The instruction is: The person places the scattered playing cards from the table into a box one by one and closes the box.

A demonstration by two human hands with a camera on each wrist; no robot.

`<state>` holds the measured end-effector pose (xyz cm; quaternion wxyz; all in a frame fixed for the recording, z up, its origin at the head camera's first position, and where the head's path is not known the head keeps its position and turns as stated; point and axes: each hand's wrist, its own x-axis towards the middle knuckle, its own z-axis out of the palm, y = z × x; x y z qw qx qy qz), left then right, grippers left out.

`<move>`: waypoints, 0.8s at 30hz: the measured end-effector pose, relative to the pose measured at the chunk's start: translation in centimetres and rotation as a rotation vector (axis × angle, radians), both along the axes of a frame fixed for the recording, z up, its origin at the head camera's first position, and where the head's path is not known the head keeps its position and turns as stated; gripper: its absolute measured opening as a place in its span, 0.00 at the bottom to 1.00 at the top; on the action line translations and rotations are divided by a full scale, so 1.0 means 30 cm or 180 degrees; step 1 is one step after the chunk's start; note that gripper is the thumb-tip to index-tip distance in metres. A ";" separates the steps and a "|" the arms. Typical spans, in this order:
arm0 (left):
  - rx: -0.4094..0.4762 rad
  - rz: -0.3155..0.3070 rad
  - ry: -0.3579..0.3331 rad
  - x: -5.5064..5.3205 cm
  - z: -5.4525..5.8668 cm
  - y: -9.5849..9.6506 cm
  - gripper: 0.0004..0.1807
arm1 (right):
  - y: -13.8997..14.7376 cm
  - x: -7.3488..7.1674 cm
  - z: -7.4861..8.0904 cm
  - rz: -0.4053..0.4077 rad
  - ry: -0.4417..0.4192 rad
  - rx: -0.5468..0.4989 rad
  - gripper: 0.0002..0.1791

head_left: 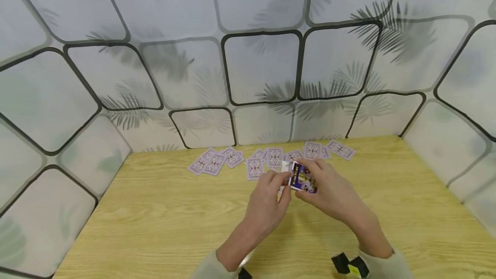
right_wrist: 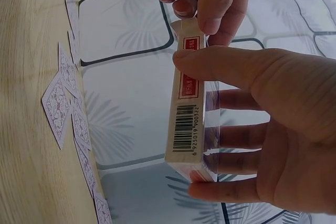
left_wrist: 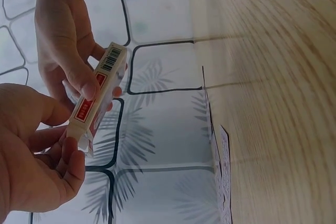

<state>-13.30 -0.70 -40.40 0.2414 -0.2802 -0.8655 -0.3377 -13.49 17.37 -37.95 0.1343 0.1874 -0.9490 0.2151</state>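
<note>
A playing-card box (head_left: 304, 177) with a dark purple printed face is held above the table between both hands. My right hand (head_left: 334, 187) grips it, thumb along the narrow side with the barcode (right_wrist: 185, 129) and fingers round the opposite side. My left hand (head_left: 268, 200) pinches the box's end, where a white flap (head_left: 286, 167) shows in the head view. In the left wrist view, the left thumb and fingertips (left_wrist: 73, 153) meet at that end, below a red label (left_wrist: 86, 106). The inside of the box is hidden.
Several playing cards lie face down along the back of the wooden table (head_left: 162, 218), some overlapping: a left group (head_left: 214, 163), a middle group (head_left: 255, 168) and a right group (head_left: 312, 150). A patterned fabric wall (head_left: 263, 68) rises behind the table and at both sides.
</note>
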 end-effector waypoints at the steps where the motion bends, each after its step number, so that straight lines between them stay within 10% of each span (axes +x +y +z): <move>1: -0.0008 0.0002 -0.0003 0.000 -0.001 0.000 0.15 | 0.000 -0.001 -0.001 -0.0007 -0.0014 0.0006 0.38; 16: 0.0329 -0.0090 -0.0358 -0.033 0.012 -0.034 0.11 | 0.021 -0.005 -0.002 -0.0070 -0.0290 0.0011 0.40; 24: 0.0773 0.0647 -0.0888 -0.225 -0.004 -0.240 0.12 | 0.026 -0.001 0.001 -0.0110 -0.0387 0.0024 0.40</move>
